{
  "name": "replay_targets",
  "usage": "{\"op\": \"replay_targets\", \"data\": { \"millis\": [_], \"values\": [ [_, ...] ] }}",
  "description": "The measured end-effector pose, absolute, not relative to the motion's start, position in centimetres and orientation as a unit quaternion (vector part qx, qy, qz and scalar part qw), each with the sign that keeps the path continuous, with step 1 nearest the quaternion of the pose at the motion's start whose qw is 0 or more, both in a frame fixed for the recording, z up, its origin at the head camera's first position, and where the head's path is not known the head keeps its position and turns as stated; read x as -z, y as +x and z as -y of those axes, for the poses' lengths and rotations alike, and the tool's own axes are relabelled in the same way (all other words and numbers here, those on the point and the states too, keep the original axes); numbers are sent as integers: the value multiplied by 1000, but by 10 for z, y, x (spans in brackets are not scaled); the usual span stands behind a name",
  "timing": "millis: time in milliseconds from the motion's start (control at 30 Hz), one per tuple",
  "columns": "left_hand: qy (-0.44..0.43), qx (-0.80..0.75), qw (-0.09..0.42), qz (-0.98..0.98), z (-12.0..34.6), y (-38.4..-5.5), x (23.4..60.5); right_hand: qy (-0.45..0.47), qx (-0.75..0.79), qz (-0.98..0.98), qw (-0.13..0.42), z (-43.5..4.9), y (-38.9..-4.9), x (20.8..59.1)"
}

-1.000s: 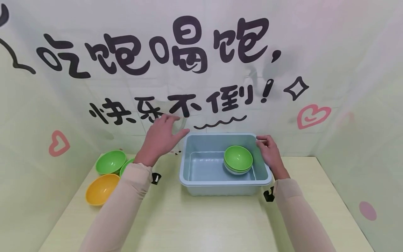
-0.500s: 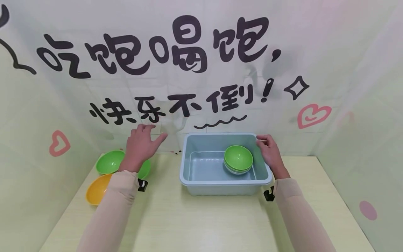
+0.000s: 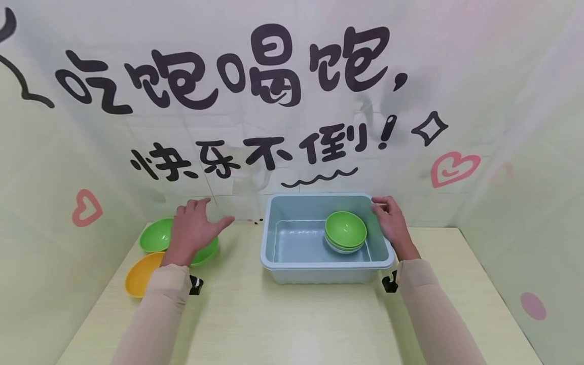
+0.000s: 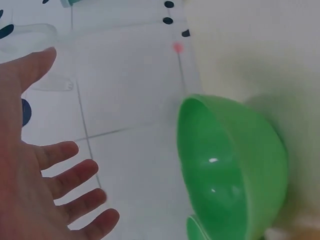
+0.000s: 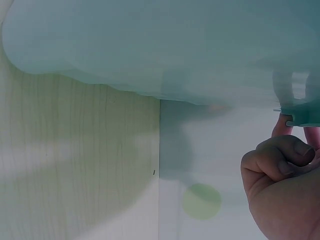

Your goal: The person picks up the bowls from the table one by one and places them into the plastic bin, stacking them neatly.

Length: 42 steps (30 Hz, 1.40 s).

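Observation:
My left hand (image 3: 193,228) is spread above the two green bowls on the left, thumb apart from the fingers, holding nothing. It partly hides the rear green bowl (image 3: 154,236) and the nearer-right green bowl (image 3: 208,250). In the left wrist view, a green bowl (image 4: 267,160) lies beyond the bare fingertips. With curled fingers, my right hand (image 3: 390,220) grips the right rim of the light blue basin (image 3: 324,276); the right wrist view shows its fingertips at that rim. Inside the basin, on the right, a green bowl (image 3: 345,228) is stacked on a whitish one (image 3: 341,249).
An orange bowl (image 3: 138,278) stands in front of the green ones, partly behind my left forearm. The pale wooden table (image 3: 296,324) meets a printed wall sheet (image 3: 319,111) at the back, with side sheets to left and right.
My left hand has moved left and down, from beside the basin's back left corner to over the green bowls. The right hand and basin stay in place.

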<state>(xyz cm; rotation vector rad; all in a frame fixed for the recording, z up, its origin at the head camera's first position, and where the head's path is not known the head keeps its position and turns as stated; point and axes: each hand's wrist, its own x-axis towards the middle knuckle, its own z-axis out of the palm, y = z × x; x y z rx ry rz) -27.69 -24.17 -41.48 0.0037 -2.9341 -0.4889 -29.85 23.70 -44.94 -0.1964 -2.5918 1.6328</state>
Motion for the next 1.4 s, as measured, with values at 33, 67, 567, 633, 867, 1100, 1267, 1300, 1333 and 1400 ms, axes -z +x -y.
{"op": "replay_targets", "data": {
  "millis": [33, 67, 567, 633, 867, 1100, 1267, 1300, 1333, 1400],
  "values": [
    [1, 160, 84, 984, 244, -276, 417, -64, -531, 844, 35, -237, -299, 449],
    [0, 158, 83, 984, 247, -274, 419, -64, -531, 844, 34, -236, -298, 449],
    [14, 128, 3, 992, 269, -259, 447, -61, -531, 844, 36, -237, -297, 448],
    [16, 125, 0, 992, 269, -258, 450, -61, -532, 844, 36, -238, -298, 448],
    [23, 114, -18, 993, 272, -256, 455, -60, -536, 841, 35, -238, -299, 450],
    [22, 118, -13, 993, 273, -253, 460, -64, -536, 841, 34, -237, -299, 449],
    [14, 112, 2, 994, 270, -253, 463, -63, -533, 843, 38, -237, -300, 449],
    [13, 110, 4, 994, 270, -253, 464, -63, -533, 843, 39, -237, -300, 450],
    [11, 109, 5, 994, 269, -254, 465, -63, -533, 843, 40, -237, -300, 450],
    [8, 110, 7, 994, 266, -254, 466, -64, -534, 842, 41, -238, -300, 451]
  ]
}}
